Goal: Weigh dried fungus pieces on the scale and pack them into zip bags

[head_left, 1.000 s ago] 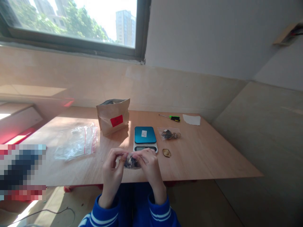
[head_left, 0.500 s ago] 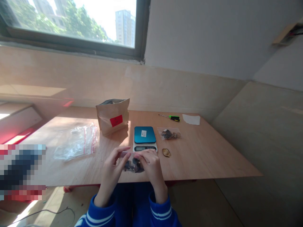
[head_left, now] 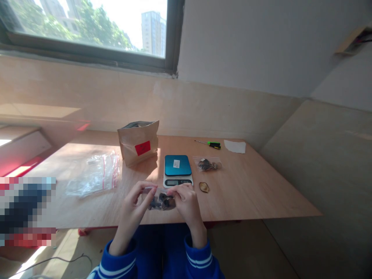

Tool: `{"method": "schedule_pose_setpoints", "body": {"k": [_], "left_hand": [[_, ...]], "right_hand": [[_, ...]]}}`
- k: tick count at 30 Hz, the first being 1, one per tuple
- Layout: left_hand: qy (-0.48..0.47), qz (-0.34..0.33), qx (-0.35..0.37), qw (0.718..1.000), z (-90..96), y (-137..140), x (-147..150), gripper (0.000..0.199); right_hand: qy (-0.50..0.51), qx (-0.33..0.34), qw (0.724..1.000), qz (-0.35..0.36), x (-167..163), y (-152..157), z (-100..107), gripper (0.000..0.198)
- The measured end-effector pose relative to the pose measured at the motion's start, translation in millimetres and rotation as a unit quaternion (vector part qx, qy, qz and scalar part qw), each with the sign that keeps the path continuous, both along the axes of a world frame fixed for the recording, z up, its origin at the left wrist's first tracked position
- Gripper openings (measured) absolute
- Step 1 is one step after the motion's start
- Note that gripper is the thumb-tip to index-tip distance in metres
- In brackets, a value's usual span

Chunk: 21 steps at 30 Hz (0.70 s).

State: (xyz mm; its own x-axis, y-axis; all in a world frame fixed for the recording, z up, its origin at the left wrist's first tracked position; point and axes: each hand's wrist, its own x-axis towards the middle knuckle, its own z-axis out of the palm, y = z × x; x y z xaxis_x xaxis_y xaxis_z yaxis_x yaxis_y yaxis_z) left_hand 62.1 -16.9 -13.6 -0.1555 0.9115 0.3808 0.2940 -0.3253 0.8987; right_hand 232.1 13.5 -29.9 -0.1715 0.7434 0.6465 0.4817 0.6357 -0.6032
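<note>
A small clear zip bag point(head_left: 162, 202) with dark dried pieces in it is stretched between my two hands near the table's front edge. My left hand point(head_left: 137, 201) pinches the bag's top edge at its left side. The right corner of that edge is between the thumb and fingers of my right hand point(head_left: 186, 199). Just beyond them lies a kitchen scale point(head_left: 178, 166) with a blue plate and a small white label. One brown dried slice point(head_left: 204, 187) rests right of the scale. Farther back is a second filled zip bag point(head_left: 207, 164), lying flat.
A brown paper pouch point(head_left: 138, 141) with a red label stands at the back left. Several empty clear bags point(head_left: 94, 174) lie left of it. Two screwdrivers point(head_left: 212, 145) and a white paper piece point(head_left: 235, 147) are at the back right. A blurred-out patch covers the far left.
My left hand has slid left along the bag's top edge, away from my right hand. More of the bag and the scale's display show now.
</note>
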Motion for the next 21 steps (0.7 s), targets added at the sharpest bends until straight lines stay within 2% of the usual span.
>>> {"method": "schedule_pose_setpoints", "body": {"k": [5,10,13,16,21], "left_hand": [[0.026,-0.034,0.015,0.999,0.7,1,2,0.017],[0.039,-0.002,0.055,0.998,-2.5,4,1,0.013],[0.046,0.001,0.065,0.997,-3.2,5,-1,0.011],[0.052,-0.004,0.069,0.996,-2.5,4,-2,0.01],[0.059,-0.003,0.061,0.996,-0.1,3,3,0.01]], "right_hand": [[-0.001,0.002,1.0,0.007,-4,-3,3,0.024],[0.0,-0.026,0.999,0.033,-6,-6,8,0.013],[0.004,-0.048,0.998,0.039,-5,-8,12,0.015],[0.017,-0.045,0.998,0.036,-5,-9,15,0.001],[0.028,-0.007,1.0,0.007,-10,-9,13,0.014]]}}
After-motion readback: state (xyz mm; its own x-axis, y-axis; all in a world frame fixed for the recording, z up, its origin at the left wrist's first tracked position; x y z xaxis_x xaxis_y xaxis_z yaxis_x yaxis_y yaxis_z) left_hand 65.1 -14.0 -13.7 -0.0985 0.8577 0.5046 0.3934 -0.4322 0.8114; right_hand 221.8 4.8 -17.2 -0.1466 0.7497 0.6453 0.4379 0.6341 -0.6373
